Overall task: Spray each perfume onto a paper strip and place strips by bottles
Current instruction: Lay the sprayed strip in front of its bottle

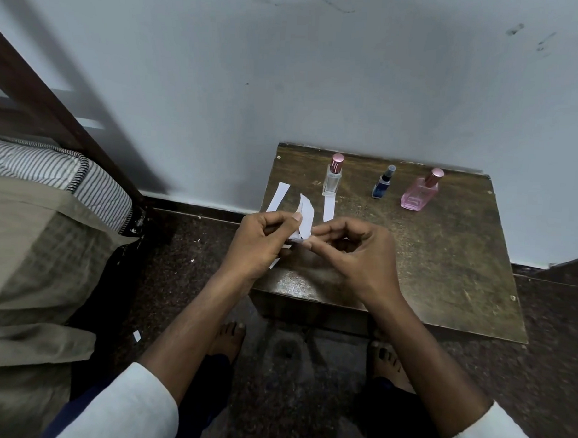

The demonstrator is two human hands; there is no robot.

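Over table (443,257) near-left edge: left hand (260,240), right hand (349,250) fingers pinch curled paper strip (305,216); right half bare.

White paper strips (305,216) stand out against a scuffed dark-brown table (443,257) mottled with olive. Three perfume bottles line its far edge: a clear bottle (332,179) with a rose-metallic cap, a small deep-blue bottle (382,184) with a dark sprayer, and a pink bottle (419,194) with a matching rosy cap. A pale grey-blue wall (286,71) rises behind; a grey-and-white striped mattress (53,168) lies alongside, white sleeves (127,406) below.
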